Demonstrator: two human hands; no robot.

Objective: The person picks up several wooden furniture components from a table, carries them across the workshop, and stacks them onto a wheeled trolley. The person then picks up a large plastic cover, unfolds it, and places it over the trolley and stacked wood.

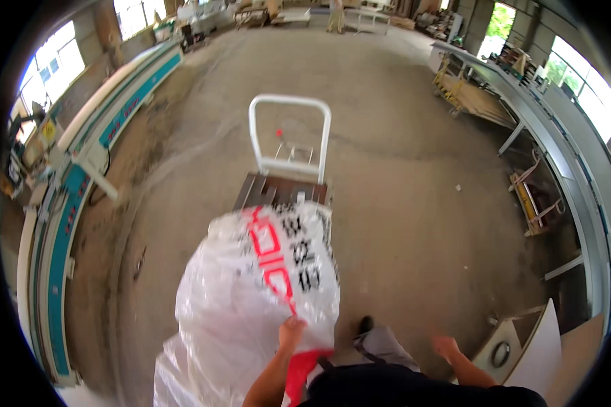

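A large white translucent plastic bag (227, 292) with red and black printing bulges in front of me, wrinkled and draped over something I cannot make out. My left hand (292, 331) is closed on a fold of this plastic, near its right side. Beyond the bag, dark brown boards (282, 191) lie on a trolley, whose white tubular handle (290, 100) stands up at the far end. Out to the right, away from the bag, my right hand (445, 347) hangs in the air beside my leg. Motion blurs its fingers, and no held thing shows.
A long green-and-white machine (132, 102) runs along the left side. On the right stretches a long grey machine table (557, 146) with legs reaching the floor. Pale panels (538, 349) stand close by at lower right. A person (336, 15) stands far back.
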